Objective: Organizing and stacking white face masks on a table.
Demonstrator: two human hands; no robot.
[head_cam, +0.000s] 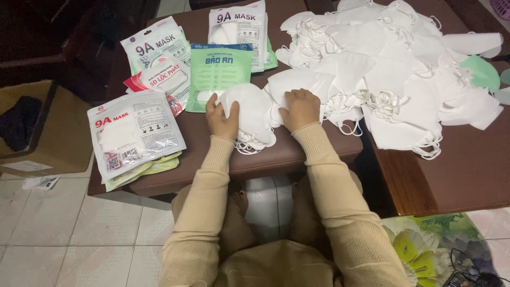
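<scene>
1. Spreading across the brown table [467, 175], right of centre: a big loose heap of white masks [393, 69], ear loops tangled, one pale green mask [481, 72] at its far right edge.
2. Lying on the brown padded bench [265, 159], left and far side: printed mask packets, namely a white-and-red packet [135, 133] near the front left corner over greenish ones, a green packet [219, 69] in the middle, more white packets behind.
3. Sitting between the two hands, at the bench's front edge: a small stack of white masks [252, 114], loops hanging toward the person.
4. Left hand [223, 119]: thumb and fingers closed on the stack's left edge, pinching it.
5. Right hand [300, 109]: palm down, fingers curled, pressing the stack's right side; whether it grips or only rests, cannot tell.
6. Hands apart, the stack bridging them.
7. Judged advice for squaring the stack: keep folded edges aligned, press flat from both sides, tuck stray loops in, hold clear of the heap just beside the right hand so no loop snags.
</scene>
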